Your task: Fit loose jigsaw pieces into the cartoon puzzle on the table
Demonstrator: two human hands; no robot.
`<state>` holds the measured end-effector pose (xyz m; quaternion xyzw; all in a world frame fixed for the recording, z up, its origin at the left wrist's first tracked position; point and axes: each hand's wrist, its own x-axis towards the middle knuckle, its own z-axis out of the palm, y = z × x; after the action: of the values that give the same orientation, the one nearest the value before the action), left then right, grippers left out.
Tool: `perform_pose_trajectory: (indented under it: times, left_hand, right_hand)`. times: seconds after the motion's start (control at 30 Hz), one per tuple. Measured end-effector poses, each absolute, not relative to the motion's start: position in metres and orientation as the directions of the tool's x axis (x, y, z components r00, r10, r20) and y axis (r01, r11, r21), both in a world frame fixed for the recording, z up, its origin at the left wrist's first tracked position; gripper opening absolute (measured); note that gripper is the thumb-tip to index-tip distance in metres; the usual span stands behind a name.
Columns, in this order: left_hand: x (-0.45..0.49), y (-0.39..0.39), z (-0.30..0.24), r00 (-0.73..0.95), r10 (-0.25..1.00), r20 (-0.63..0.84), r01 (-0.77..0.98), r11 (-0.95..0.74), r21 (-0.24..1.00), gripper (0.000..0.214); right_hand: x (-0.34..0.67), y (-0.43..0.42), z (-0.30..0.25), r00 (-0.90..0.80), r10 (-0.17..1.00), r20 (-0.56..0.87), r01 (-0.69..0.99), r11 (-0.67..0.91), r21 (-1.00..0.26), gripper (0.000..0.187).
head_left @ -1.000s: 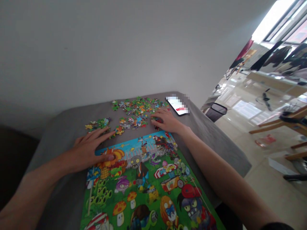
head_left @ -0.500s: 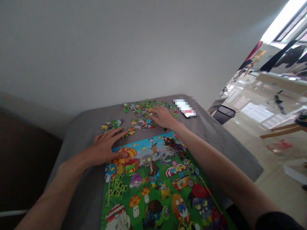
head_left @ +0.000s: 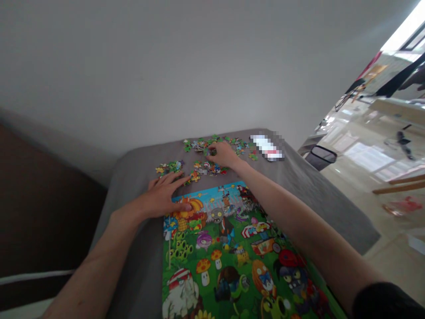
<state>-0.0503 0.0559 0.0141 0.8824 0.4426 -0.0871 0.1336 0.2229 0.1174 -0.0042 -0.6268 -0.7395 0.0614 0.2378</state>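
My left hand [head_left: 164,195] lies flat with its fingers spread on the top left corner of a colourful cartoon puzzle picture [head_left: 229,257], the thumb on the picture's edge. My right hand [head_left: 223,155] reaches further back into a scatter of loose puzzle pieces [head_left: 207,156]; its fingers are curled down over a dark piece at the fingertips. A smaller clump of green and yellow pieces [head_left: 169,167] lies just beyond my left fingertips.
Everything rests on a grey cloth-covered table [head_left: 133,177] against a white wall. A phone [head_left: 267,147] lies at the far right corner. A dark bin [head_left: 318,157] stands on the shiny floor to the right, beyond the table's edge.
My right hand has moved back and left from the near edge of the loose pieces into the far pile, its fingers curling. The view has turned left. The left hand has stayed put.
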Motion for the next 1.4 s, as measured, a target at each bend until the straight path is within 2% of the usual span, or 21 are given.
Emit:
perform_pose_trajectory:
  times: [0.07, 0.1, 0.17, 0.27, 0.4, 0.47, 0.57, 0.83, 1.07, 1.3, 1.4]
  left_hand:
    - [-0.05, 0.056, 0.014, 0.594, 0.757, -0.272, 0.804, -0.572, 0.163, 0.096]
    - [-0.05, 0.057, 0.013, 0.595, 0.758, -0.269, 0.803, -0.573, 0.164, 0.096]
    - [-0.051, 0.059, 0.01, 0.598, 0.758, -0.261, 0.801, -0.577, 0.159, 0.097]
    - [-0.052, 0.064, 0.005, 0.592, 0.763, -0.262, 0.805, -0.577, 0.137, 0.099]
    - [-0.053, 0.066, 0.001, 0.594, 0.767, -0.242, 0.803, -0.583, 0.126, 0.093]
    - [-0.054, 0.066, 0.0, 0.604, 0.767, -0.218, 0.797, -0.592, 0.124, 0.088]
    - [-0.056, 0.068, -0.003, 0.606, 0.766, -0.213, 0.794, -0.6, 0.101, 0.085]
    - [-0.058, 0.072, -0.007, 0.607, 0.765, -0.216, 0.792, -0.606, 0.076, 0.088]
    - [-0.055, 0.067, -0.001, 0.606, 0.768, -0.208, 0.794, -0.6, 0.099, 0.087]
    - [-0.052, 0.061, 0.007, 0.599, 0.762, -0.246, 0.799, -0.59, 0.119, 0.088]
    - [-0.052, 0.063, 0.006, 0.588, 0.766, -0.259, 0.806, -0.583, 0.104, 0.096]
  right_hand:
    - [0.237, 0.105, 0.002, -0.131, 0.955, 0.266, 0.84, 0.25, -0.482, 0.036]
    - [0.246, 0.096, 0.006, -0.155, 0.953, 0.259, 0.765, 0.282, -0.579, 0.037]
    - [0.263, 0.068, 0.013, -0.196, 0.951, 0.239, 0.61, 0.31, -0.73, 0.031]
    - [0.284, 0.009, 0.025, -0.338, 0.933, 0.125, 0.505, 0.292, -0.812, 0.027]
    - [0.293, -0.071, 0.038, -0.473, 0.88, -0.054, 0.468, 0.198, -0.862, 0.024]
    - [0.295, -0.096, 0.04, -0.5, 0.861, -0.094, 0.529, 0.217, -0.82, 0.02]
    - [0.297, -0.109, 0.038, -0.469, 0.881, -0.064, 0.608, 0.27, -0.746, 0.015]
    - [0.284, -0.089, 0.027, -0.509, 0.861, 0.001, 0.618, 0.366, -0.696, 0.015]
    - [0.271, -0.079, 0.023, -0.526, 0.849, -0.046, 0.643, 0.362, -0.675, 0.017]
    - [0.274, -0.085, 0.014, -0.52, 0.846, 0.114, 0.681, 0.492, -0.543, 0.018]
    - [0.274, -0.101, 0.015, -0.559, 0.81, 0.179, 0.701, 0.577, -0.42, 0.021]
